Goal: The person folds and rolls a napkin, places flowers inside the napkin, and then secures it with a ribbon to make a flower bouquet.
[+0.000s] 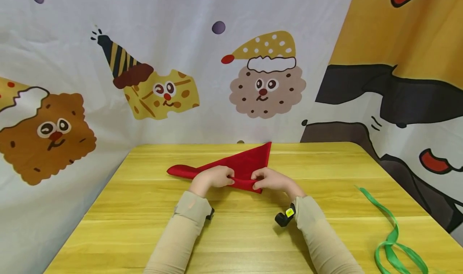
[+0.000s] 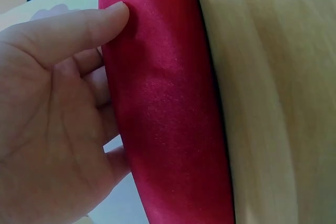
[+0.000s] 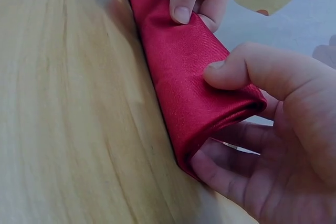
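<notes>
A shiny red cloth (image 1: 249, 161) lies on the wooden table, with one pointed corner toward the back and a narrow rounded end to the left. Its near edge is folded over into a flat band. My left hand (image 1: 217, 176) pinches the middle of that band, thumb on top and fingers behind, as the left wrist view shows on the red fabric (image 2: 163, 98). At the band's right end, my right hand (image 1: 273, 180) grips the cloth between thumb and fingers. Several stacked layers show at this end in the right wrist view, beside the right thumb (image 3: 231, 72).
A curled green ribbon (image 1: 392, 238) lies on the table (image 1: 235, 242) at the right front. Behind the table hangs a white curtain (image 1: 209, 125) printed with cartoon snacks. A small black device (image 1: 283, 219) with a yellow label is worn at the right wrist.
</notes>
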